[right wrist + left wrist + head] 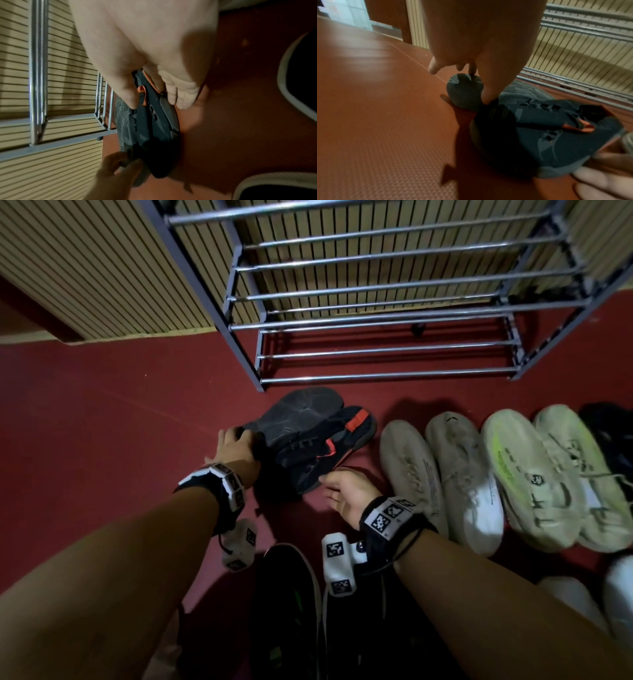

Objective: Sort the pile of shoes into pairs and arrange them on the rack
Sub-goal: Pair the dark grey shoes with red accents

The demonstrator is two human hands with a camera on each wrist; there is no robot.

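The two black sneakers point(308, 436) lie on the red floor point(102, 412) before the rack point(376, 302). The left hand point(236, 448) grips one toe; the right hand point(346, 491) is loose at the other, holding nothing. Lift both together, soles down.

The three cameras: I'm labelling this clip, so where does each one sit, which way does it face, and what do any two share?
Head: worn high, looking down at rack, floor shoes, both forearms.
Left wrist: along the left hand gripping the dark shoes; rack behind.
Right wrist: along the right hand at those shoes; left hand opposite.
Shared: all three show the dark pair and rack.
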